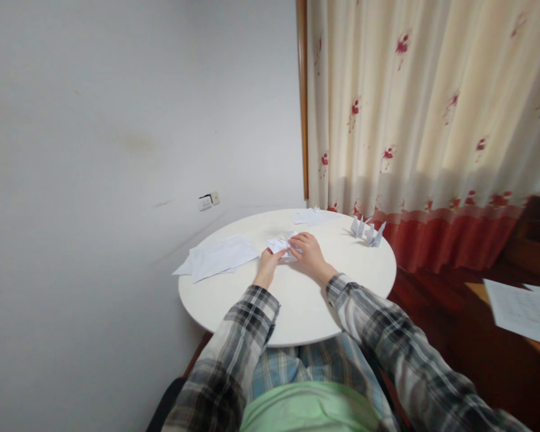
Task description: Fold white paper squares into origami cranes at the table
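A small piece of folded white paper (276,245) is held between my two hands, over the middle of the round white table (297,312). My left hand (267,264) pinches its lower left side with thumb and fingers. On the paper's right part lies my right hand (306,251), its fingers bent and closed on the folds, hiding much of that side. The exact folds are too small to make out.
White paper sheets (222,257) lie at the table's left, some past its edge. Two folded paper cranes (374,235) stand at the right rim. More paper (312,216) lies at the back. A wall is at left, a curtain (409,120) behind, and a desk with papers (522,309) at right.
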Tool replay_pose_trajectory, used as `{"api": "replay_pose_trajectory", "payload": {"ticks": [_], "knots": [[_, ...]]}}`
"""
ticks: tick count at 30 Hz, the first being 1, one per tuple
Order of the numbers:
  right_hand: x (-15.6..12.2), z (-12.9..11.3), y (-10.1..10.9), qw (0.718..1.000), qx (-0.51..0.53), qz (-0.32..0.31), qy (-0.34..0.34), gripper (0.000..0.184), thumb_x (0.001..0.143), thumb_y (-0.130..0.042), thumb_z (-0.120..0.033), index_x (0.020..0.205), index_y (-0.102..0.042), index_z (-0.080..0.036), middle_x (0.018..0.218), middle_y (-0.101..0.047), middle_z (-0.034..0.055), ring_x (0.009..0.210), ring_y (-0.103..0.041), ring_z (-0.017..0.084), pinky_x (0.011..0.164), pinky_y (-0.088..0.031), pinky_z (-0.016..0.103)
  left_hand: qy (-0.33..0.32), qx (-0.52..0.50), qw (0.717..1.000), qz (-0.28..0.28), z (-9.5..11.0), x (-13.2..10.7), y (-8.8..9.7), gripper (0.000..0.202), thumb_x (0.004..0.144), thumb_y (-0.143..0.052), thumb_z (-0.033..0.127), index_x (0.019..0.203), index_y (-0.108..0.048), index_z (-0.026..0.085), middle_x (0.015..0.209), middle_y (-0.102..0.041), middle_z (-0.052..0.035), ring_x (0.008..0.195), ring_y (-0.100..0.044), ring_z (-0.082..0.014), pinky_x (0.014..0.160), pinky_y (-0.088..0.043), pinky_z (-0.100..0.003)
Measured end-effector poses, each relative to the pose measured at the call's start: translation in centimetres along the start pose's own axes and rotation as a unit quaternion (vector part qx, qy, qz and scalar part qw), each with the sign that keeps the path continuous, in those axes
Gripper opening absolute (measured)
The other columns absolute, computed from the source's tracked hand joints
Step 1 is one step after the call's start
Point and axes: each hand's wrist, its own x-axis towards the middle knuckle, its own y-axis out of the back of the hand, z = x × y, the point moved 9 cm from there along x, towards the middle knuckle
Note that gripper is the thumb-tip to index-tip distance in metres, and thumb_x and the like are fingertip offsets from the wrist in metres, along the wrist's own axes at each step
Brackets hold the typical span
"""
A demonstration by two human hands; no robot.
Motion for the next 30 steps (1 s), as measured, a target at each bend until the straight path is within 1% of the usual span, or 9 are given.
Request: {"api": "replay_pose_trajectory", "payload": {"ticks": [6, 11, 18, 20, 22, 25, 27, 29, 30], "knots": [[0.1, 0.2, 0.1, 0.999, -0.038, 0.002, -0.008, 0.027, 0.087, -0.041, -0.031, 0.086, -0.066, -0.021, 0.09, -0.065, 0.0094, 0.091, -0.05, 0.023, 0.084, -0.035, 0.04, -0.01, 0.017, 1.0, 0.003, -0.3, 0.3, 0.3, 0.04, 0.048, -0.075, 0.027, 0.083, -0.064, 0.012, 0.084, -0.069, -0.0083, 0.081, -0.063, -0.0213, 0.078, -0.047, -0.033], [0.2, 0.9, 0.6, 0.997, -0.066, 0.032, -0.035, 0.03, 0.088, -0.039, -0.032, 0.076, -0.063, -0.019, 0.077, -0.06, 0.0092, 0.082, -0.049, 0.023, 0.078, -0.036, 0.038, -0.017, 0.026, 0.999, 0.027, -0.4, 0.5, 0.9, 0.038, 0.048, -0.075, 0.025, 0.082, -0.064, 0.011, 0.083, -0.069, -0.009, 0.08, -0.062, -0.0223, 0.079, -0.046, -0.035], [0.0, 2.1, 0.6, 0.996, -0.036, 0.045, -0.072, 0.027, 0.088, -0.039, -0.033, 0.078, -0.06, -0.02, 0.082, -0.059, 0.0095, 0.085, -0.048, 0.023, 0.08, -0.036, 0.038, -0.037, 0.022, 0.998, 0.052, 0.5, 0.1, 1.2, 0.034, 0.051, -0.071, 0.02, 0.083, -0.065, 0.013, 0.086, -0.069, -0.0093, 0.088, -0.061, -0.0231, 0.084, -0.044, -0.035], [-0.1, 2.4, 1.2, 0.993, -0.023, 0.074, -0.09, 0.026, 0.088, -0.038, -0.032, 0.081, -0.06, -0.019, 0.085, -0.06, 0.0094, 0.087, -0.049, 0.023, 0.082, -0.036, 0.037, -0.038, 0.024, 0.997, 0.07, 0.7, -0.1, 1.5, 0.035, 0.052, -0.07, 0.018, 0.086, -0.064, 0.013, 0.086, -0.069, -0.0089, 0.091, -0.06, -0.023, 0.085, -0.044, -0.034], [-0.4, 3.1, 2.1, 0.985, -0.01, 0.122, -0.124, 0.026, 0.088, -0.036, -0.033, 0.088, -0.058, -0.019, 0.092, -0.06, 0.0096, 0.092, -0.049, 0.022, 0.086, -0.036, 0.037, -0.037, 0.022, 0.995, 0.086, 0.6, -0.1, 1.9, 0.037, 0.053, -0.069, 0.016, 0.089, -0.063, 0.014, 0.088, -0.069, -0.0086, 0.094, -0.06, -0.0225, 0.086, -0.044, -0.033], [-1.3, 5.7, 2.8, 0.957, 0.027, 0.177, -0.227, 0.029, 0.085, -0.037, -0.038, 0.095, -0.055, -0.017, 0.101, -0.059, 0.0102, 0.098, -0.049, 0.021, 0.091, -0.035, 0.037, -0.042, 0.011, 0.994, 0.096, 0.4, 0.1, 2.3, 0.04, 0.055, -0.067, 0.014, 0.094, -0.061, 0.014, 0.094, -0.068, -0.008, 0.094, -0.06, -0.0212, 0.087, -0.044, -0.033], [-2.2, 8.2, 2.1, 0.924, 0.092, 0.173, -0.329, 0.03, 0.083, -0.039, -0.041, 0.093, -0.053, -0.016, 0.097, -0.06, 0.0094, 0.094, -0.052, 0.019, 0.087, -0.039, 0.034, -0.042, 0.002, 0.994, 0.097, 0.2, 0.3, 2.4, 0.041, 0.055, -0.067, 0.013, 0.096, -0.06, 0.014, 0.096, -0.067, -0.0077, 0.094, -0.06, -0.0204, 0.088, -0.044, -0.033], [-3.4, 10.3, 0.4, 0.868, 0.195, 0.153, -0.429, 0.028, 0.082, -0.041, -0.043, 0.085, -0.052, -0.017, 0.088, -0.061, 0.0074, 0.087, -0.056, 0.017, 0.079, -0.044, 0.03, -0.035, -0.005, 0.995, 0.097, 0.0, 0.4, 2.4, 0.042, 0.056, -0.066, 0.012, 0.097, -0.059, 0.014, 0.097, -0.067, -0.0079, 0.095, -0.06, -0.0199, 0.087, -0.044, -0.032], [-3.9, 10.9, -0.7, 0.832, 0.265, 0.141, -0.466, 0.028, 0.083, -0.041, -0.043, 0.082, -0.052, -0.017, 0.084, -0.061, 0.0065, 0.082, -0.057, 0.016, 0.073, -0.046, 0.028, -0.032, -0.008, 0.995, 0.096, -0.1, 0.5, 2.4, 0.042, 0.056, -0.066, 0.012, 0.097, -0.059, 0.014, 0.097, -0.067, -0.0079, 0.095, -0.06, -0.0198, 0.087, -0.044, -0.032]]}}
